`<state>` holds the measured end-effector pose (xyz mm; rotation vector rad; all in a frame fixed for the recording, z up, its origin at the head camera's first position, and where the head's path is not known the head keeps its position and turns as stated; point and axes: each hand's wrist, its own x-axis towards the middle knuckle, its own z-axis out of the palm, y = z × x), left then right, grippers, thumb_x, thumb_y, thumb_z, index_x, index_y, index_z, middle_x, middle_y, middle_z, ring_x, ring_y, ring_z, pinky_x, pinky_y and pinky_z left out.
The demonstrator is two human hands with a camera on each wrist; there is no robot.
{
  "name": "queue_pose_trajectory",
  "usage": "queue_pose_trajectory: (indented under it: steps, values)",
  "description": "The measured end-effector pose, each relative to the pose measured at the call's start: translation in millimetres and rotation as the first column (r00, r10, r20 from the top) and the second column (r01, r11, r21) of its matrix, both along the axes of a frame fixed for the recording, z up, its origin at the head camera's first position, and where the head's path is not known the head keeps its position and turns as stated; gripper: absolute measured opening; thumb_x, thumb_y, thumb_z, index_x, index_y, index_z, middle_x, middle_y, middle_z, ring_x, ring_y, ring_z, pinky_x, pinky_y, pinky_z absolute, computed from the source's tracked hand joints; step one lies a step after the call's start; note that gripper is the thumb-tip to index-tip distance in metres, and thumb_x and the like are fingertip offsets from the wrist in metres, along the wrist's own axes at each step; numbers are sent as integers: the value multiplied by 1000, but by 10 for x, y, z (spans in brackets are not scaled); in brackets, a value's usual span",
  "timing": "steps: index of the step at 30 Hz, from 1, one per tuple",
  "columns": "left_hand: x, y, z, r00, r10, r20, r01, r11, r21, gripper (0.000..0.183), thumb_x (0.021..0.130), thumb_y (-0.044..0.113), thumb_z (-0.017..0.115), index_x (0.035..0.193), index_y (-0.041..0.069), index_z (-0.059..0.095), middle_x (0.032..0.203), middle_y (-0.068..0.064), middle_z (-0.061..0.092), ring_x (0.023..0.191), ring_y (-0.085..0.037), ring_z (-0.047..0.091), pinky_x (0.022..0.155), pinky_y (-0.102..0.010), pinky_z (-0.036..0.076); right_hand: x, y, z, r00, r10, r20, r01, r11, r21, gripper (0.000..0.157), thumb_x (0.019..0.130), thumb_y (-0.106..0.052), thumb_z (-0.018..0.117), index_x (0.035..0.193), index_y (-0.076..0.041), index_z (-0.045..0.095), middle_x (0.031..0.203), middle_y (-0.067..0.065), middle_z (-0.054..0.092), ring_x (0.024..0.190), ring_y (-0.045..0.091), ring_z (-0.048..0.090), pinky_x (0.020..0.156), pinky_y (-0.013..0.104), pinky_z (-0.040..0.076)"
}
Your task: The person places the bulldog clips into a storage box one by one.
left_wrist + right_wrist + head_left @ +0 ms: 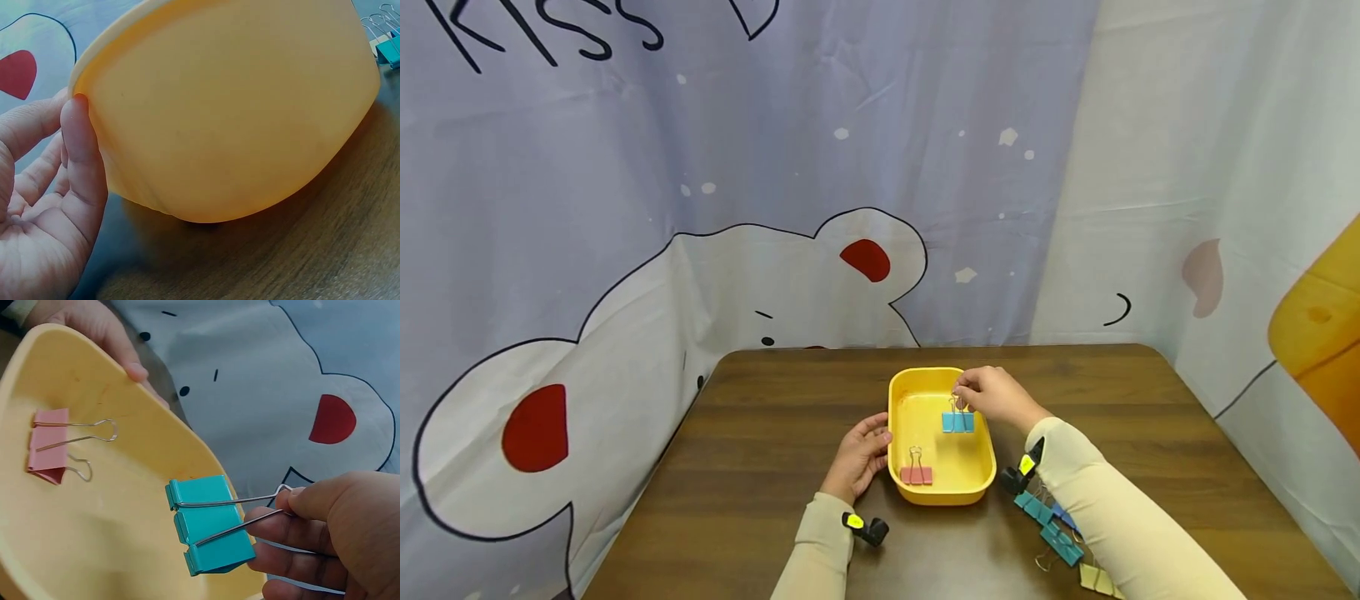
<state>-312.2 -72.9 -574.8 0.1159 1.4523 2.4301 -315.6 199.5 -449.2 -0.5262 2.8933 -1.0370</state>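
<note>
My right hand (1000, 396) pinches a teal binder clip (203, 512) by its wire handle, thumb against forefinger. In the head view that clip shows over the far right part of a yellow plastic tray (917, 425). At the tray's left side, my left hand (857, 458) grips the wall, and in the left wrist view its thumb (81, 137) presses near the rim. A pink binder clip (50, 444) lies inside the tray near its front left corner, wire handles showing.
Right of the tray, partly under my right forearm, lie several binder clips: teal ones (1062, 545), a blue one (1064, 516) and a pale yellow one (1097, 579). The brown wooden table (760, 467) meets a printed curtain (985, 275) at the back.
</note>
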Motion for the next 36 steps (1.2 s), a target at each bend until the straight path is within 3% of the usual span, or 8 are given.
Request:
queue_pose_trajectory:
  steps: [9, 16, 21, 27, 32, 34, 36]
  values:
    - [19, 7, 34, 1000, 11, 5, -11, 1000, -7, 41, 98, -4, 59, 138, -3, 50, 105, -8, 65, 80, -13, 66, 62, -23, 58, 122, -76, -162, 999, 37, -2, -36, 999, 35, 14, 101, -14, 62, 95, -6, 72, 78, -1, 70, 68, 14, 65, 64, 27, 56]
    - [11, 11, 30, 1000, 4, 7, -4, 1000, -7, 42, 99, -4, 58, 140, -4, 47, 104, -8, 65, 79, -13, 66, 62, -23, 57, 211, -86, -266, 993, 69, -100, -58, 992, 110, 11, 99, -13, 64, 93, -8, 72, 76, -4, 67, 65, 5, 58, 63, 25, 52]
    - [-14, 6, 36, 1000, 3, 2, -3, 1000, -12, 44, 100, -4, 57, 142, -6, 44, 105, -9, 65, 80, -13, 66, 63, -23, 58, 252, -82, -324, 993, 56, -104, -43, 991, 130, 10, 99, -15, 66, 93, -10, 72, 75, -5, 65, 65, 6, 55, 66, 28, 52]
    - [-21, 6, 23, 1000, 10, 18, -10, 1000, -14, 44, 99, -4, 58, 141, -5, 46, 104, -8, 65, 79, -14, 66, 62, -23, 57, 299, -79, -405, 987, 50, -153, -26, 988, 155, 9, 97, -14, 67, 90, -11, 73, 71, -11, 61, 67, 6, 53, 88, 43, 46]
    - [-25, 11, -1, 1000, 1, 18, -1, 1000, -2, 45, 99, -5, 58, 141, -6, 45, 104, -8, 65, 80, -14, 66, 62, -24, 58, 363, -87, -466, 974, 71, -214, -27, 979, 202, 8, 96, -13, 69, 88, -14, 72, 70, -13, 62, 70, 6, 58, 108, 62, 35]
    - [-24, 15, -7, 1000, 1, 21, -1, 1000, 1, 45, 99, -5, 58, 141, -6, 45, 104, -8, 64, 79, -14, 66, 62, -24, 58, 394, -95, -483, 968, 79, -240, -23, 974, 226, 8, 95, -13, 70, 87, -14, 71, 71, -13, 63, 72, 7, 60, 110, 67, 31]
    - [-22, 21, -5, 1000, 0, 22, 0, 1000, -3, 44, 99, -5, 58, 141, -5, 45, 104, -8, 64, 79, -14, 66, 62, -24, 58, 419, -99, -493, 961, 89, -263, -22, 969, 246, 7, 94, -12, 70, 87, -14, 71, 72, -12, 64, 71, 8, 60, 107, 62, 37]
